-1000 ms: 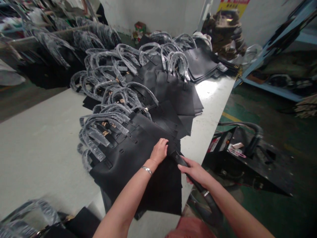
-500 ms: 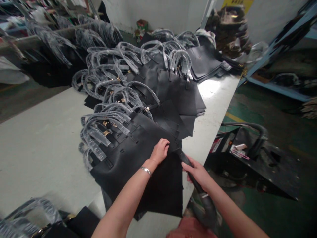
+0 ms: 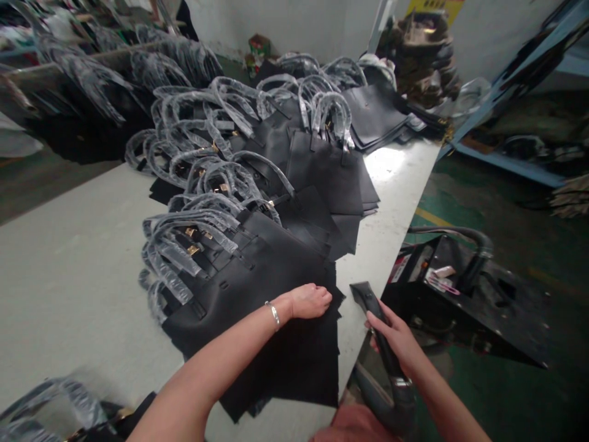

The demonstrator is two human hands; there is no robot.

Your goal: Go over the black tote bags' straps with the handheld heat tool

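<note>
Black leather bag panels lie in a fanned stack on the table, their handles wrapped in clear plastic. My left hand is closed at the right part of the nearest panel, its fingers curled over the leather close to the edge; the fingertips are partly hidden. In my right hand is a black vacuum nozzle with a flat, flared end, its grip running back to a thick hose. The nozzle's mouth is just right of the stack, apart from the leather, over the table's right border.
A black machine with a hose stands on the floor right of the pale table. More wrapped handles lie at the lower left. Further bags hang on a rack behind, and a blue shelf frame stands at right.
My right hand has drawn the nozzle off the panels to the right. My left hand has shifted right and slightly nearer, towards the panel's edge.
</note>
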